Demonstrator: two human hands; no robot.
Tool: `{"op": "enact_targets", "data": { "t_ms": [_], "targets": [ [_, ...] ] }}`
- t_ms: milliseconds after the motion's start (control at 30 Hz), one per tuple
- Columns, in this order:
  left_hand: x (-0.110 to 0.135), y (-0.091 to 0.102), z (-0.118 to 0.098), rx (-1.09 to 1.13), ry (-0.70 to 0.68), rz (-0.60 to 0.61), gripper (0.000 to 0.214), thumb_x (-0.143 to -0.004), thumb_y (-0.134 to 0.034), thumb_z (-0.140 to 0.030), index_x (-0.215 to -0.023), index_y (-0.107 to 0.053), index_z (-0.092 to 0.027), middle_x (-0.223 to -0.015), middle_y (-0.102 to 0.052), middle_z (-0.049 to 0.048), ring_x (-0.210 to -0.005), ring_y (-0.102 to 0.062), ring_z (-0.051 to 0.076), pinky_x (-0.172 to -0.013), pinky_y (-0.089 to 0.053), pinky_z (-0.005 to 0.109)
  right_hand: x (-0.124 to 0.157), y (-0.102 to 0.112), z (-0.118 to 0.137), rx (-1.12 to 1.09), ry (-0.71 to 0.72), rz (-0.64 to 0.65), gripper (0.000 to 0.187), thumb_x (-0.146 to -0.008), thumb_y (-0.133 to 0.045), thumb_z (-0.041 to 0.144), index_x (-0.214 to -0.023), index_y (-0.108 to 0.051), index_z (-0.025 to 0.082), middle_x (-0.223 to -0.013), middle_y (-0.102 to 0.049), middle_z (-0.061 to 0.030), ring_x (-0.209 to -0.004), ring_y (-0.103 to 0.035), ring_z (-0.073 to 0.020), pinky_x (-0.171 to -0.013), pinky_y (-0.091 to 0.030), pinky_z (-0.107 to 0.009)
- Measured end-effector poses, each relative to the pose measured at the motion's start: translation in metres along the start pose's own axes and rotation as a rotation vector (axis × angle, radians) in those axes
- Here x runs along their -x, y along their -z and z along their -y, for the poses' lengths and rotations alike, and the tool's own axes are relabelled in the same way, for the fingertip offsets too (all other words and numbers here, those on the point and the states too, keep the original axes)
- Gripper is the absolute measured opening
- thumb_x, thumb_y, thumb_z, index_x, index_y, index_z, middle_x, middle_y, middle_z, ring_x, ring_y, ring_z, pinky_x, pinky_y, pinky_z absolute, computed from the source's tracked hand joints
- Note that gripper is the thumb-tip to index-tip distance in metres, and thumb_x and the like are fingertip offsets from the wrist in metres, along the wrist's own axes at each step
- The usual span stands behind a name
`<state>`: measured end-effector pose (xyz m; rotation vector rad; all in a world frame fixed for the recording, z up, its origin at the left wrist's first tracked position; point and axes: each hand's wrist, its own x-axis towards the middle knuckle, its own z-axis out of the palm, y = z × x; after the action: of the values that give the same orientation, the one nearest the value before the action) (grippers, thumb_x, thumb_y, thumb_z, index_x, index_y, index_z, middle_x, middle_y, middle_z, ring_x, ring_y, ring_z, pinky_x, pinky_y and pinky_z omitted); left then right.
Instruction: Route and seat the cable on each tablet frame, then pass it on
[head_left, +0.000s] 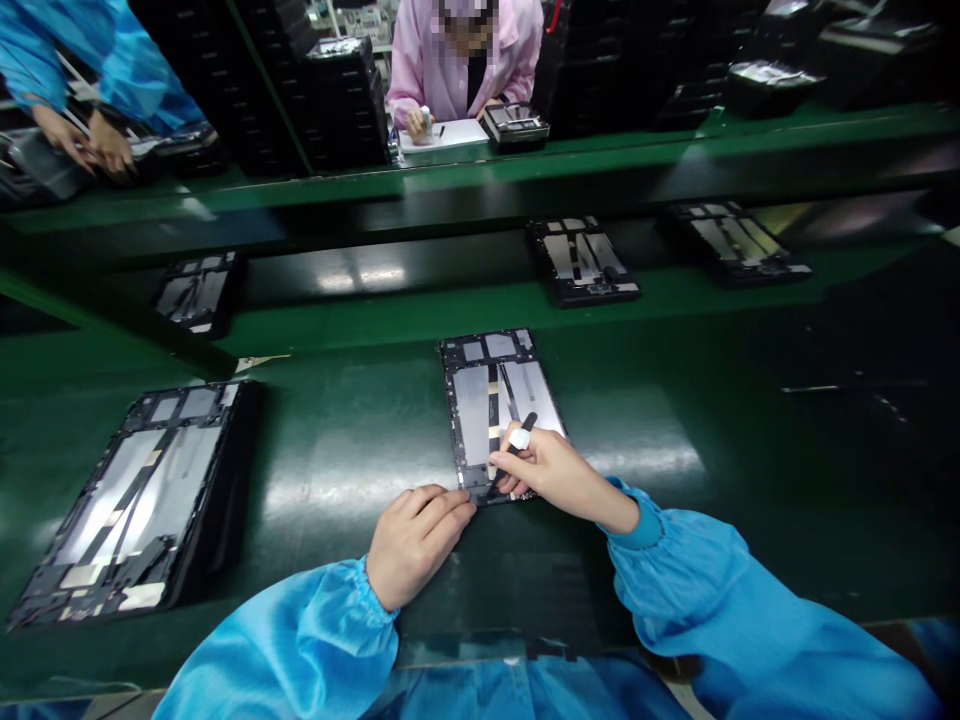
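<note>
A dark tablet housing (495, 395) lies flat on the green belt in front of me, its inner side up, with silver panels and a black-and-gold strip. My right hand (551, 470) is over its lower edge, shut on a slim black pen-like tool (521, 432) whose tip rests on the housing. One finger of that hand wears a white cot (519, 438). My left hand (416, 545) sits just to the left, fingers together on the housing's lower left corner. The hands hide the bottom of the housing.
A larger housing (135, 500) lies close on my left. Several more (581, 262) sit on a raised green shelf (450, 300) beyond. Across the line, a person in a pink smock (465, 70) works at a paper sheet, and blue-sleeved hands (82, 140) work at the far left.
</note>
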<state>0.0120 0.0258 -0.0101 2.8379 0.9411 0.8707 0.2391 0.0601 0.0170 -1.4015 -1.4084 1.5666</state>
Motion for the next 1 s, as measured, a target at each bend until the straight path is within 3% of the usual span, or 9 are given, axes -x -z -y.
{"op": "enact_targets", "data": {
  "t_ms": [267, 467, 700, 1000],
  "targets": [
    [-0.001, 0.009, -0.002, -0.154, -0.117, 0.111, 0.031, -0.101, -0.041, -0.012, -0.124, -0.060, -0.016, -0.114, -0.067, 0.0090, -0.096, -0.058, 0.020, -0.074, -0.044, 0.031, 0.002, 0.002, 0.001, 0.013, 0.002, 0.007, 0.019, -0.085, -0.065, 0.036, -0.077, -0.057, 0.021, -0.062, -0.068, 0.0002, -0.062, -0.072, -0.0205, -0.052, -0.058, -0.027],
    [-0.002, 0.007, -0.003, -0.127, -0.079, 0.137, 0.034, -0.104, -0.033, -0.014, -0.125, -0.059, -0.016, -0.114, -0.067, 0.0075, -0.097, -0.056, 0.020, -0.075, -0.044, 0.031, 0.020, 0.020, -0.006, 0.151, 0.120, -0.129, 0.019, -0.090, -0.059, 0.036, -0.080, -0.058, 0.021, -0.070, -0.066, -0.0012, -0.068, -0.071, -0.0195, -0.053, -0.053, -0.025],
    [0.000, 0.005, -0.003, -0.108, -0.040, 0.114, 0.032, -0.102, -0.037, -0.013, -0.125, -0.060, -0.018, -0.114, -0.065, 0.0082, -0.101, -0.056, 0.021, -0.081, -0.045, 0.032, 0.029, 0.020, -0.004, 0.322, 0.194, -0.119, 0.021, -0.092, -0.057, 0.036, -0.079, -0.060, 0.021, -0.071, -0.063, -0.0006, -0.061, -0.064, -0.0168, -0.054, -0.047, -0.026],
    [0.003, 0.000, -0.003, -0.096, -0.027, 0.102, 0.030, -0.099, -0.044, -0.012, -0.124, -0.059, -0.018, -0.119, -0.062, 0.0104, -0.106, -0.056, 0.023, -0.084, -0.046, 0.034, 0.022, 0.020, -0.009, 0.155, 0.161, -0.124, 0.018, -0.090, -0.060, 0.033, -0.078, -0.059, 0.020, -0.067, -0.065, 0.0010, -0.064, -0.070, -0.0172, -0.053, -0.051, -0.023]
  ]
}}
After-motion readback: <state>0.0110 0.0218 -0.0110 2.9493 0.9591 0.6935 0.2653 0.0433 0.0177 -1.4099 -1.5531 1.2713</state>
